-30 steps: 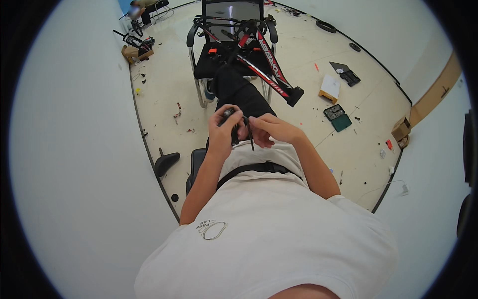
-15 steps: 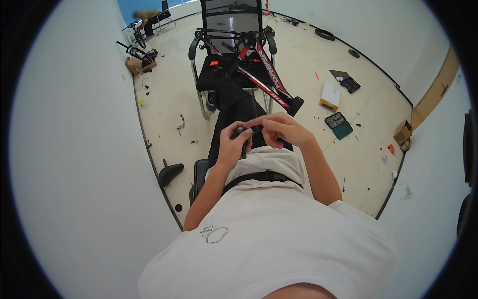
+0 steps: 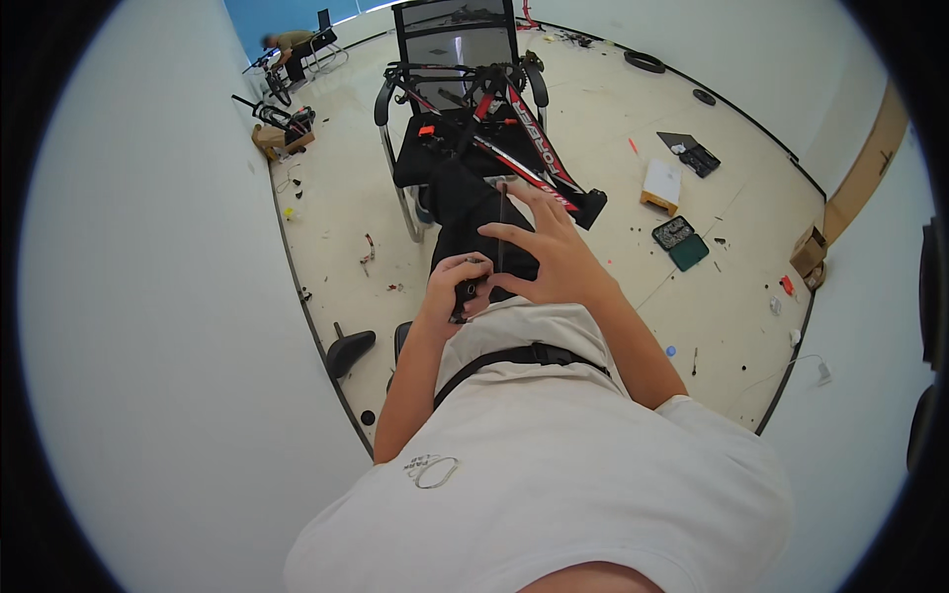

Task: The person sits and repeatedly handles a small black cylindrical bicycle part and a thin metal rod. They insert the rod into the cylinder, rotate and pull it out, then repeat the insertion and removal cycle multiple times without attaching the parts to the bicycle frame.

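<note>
My left hand (image 3: 455, 289) is wrapped round a small black part (image 3: 466, 291), possibly a bicycle lever or shifter; the fingers cover much of it. From near it a thin dark cable or rod (image 3: 501, 229) rises in front of my dark trousers. My right hand (image 3: 549, 252) is spread, thumb and fingers apart, beside the thin length; whether a fingertip touches its upper end I cannot tell. Ahead of my hands, a black, red and white bicycle frame (image 3: 524, 170) rests across a black mesh-backed chair (image 3: 457, 44), with small orange pieces (image 3: 426, 130) on the seat.
On the floor to the right are a green case (image 3: 688, 251), a white and yellow box (image 3: 661, 186) and a black tool case (image 3: 700, 160). A bicycle saddle (image 3: 350, 350) lies by the left wall. Tyres (image 3: 645, 63) lie far right. Another person (image 3: 289, 47) bends near a bicycle far left.
My right hand has opened from a curled shape with its index finger at the left hand, and its fingers now reach farther forward. The left hand has shifted slightly left, still holding the black part.
</note>
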Motion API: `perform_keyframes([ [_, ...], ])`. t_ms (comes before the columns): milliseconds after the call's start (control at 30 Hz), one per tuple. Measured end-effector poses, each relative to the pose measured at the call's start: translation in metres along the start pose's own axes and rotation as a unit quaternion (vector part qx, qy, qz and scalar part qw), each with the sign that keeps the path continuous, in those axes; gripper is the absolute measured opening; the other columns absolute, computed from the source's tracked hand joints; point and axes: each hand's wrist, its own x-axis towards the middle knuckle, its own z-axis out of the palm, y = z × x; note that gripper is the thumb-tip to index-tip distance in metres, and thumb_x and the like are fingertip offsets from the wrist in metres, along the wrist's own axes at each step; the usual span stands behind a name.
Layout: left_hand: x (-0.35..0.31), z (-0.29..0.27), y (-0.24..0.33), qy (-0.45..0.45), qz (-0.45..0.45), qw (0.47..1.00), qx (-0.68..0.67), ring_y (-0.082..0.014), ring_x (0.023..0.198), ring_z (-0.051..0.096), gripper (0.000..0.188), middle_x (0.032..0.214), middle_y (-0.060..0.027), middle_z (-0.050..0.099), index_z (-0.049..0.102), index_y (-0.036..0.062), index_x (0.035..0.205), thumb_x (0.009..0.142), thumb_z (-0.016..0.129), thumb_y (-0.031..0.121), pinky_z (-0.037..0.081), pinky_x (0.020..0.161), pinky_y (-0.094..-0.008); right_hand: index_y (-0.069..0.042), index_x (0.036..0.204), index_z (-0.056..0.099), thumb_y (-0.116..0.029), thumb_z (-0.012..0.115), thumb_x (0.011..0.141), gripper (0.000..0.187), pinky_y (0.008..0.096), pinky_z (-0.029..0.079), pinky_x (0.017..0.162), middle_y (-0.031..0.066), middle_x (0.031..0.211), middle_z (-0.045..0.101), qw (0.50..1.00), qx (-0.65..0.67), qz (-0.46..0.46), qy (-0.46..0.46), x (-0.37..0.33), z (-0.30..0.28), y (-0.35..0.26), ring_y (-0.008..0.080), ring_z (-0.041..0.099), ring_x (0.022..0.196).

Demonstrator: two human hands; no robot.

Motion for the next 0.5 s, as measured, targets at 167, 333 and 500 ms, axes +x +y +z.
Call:
perform_keyframes([
  [167,-0.005,-0.001,0.006,-0.022,0.019,1.0,0.001,-0.0077,0.038,0.037,0.014,0.062,-0.005,0.051,0.057,0.0005,0.086,0.09,0.055,0.013,0.027,0.035,-0.0209,-0.018,0.106,0.068,-0.037,0.083,0.064,0.049,0.0498,0.028,0.109,0.0099,0.142,0.045,0.997,-0.054,-0.044,0.041,0.004,0.002,-0.005,0.0314,0.035,0.137],
  [333,-0.005,0.006,0.01,0.063,0.095,0.985,0.128,-0.0065,0.04,0.037,0.012,0.061,-0.003,0.05,0.059,-0.0002,0.086,0.089,0.06,0.011,0.026,0.037,-0.0205,-0.01,0.093,0.069,-0.037,0.079,0.067,0.038,0.0463,0.032,0.109,0.0012,0.12,0.064,0.983,-0.113,-0.13,0.065,-0.01,0.033,0.018,0.0198,0.05,0.128],
  [500,0.002,0.002,0.004,0.099,0.142,0.964,0.202,-0.0066,0.042,0.04,0.01,0.062,-0.0023,0.052,0.061,-0.0007,0.087,0.088,0.063,0.009,0.027,0.039,-0.0216,-0.007,0.095,0.069,-0.029,0.08,0.069,0.036,0.0411,0.035,0.108,0.0047,0.125,0.062,0.994,-0.051,-0.074,0.063,-0.012,0.042,0.019,0.0213,0.053,0.125],
])
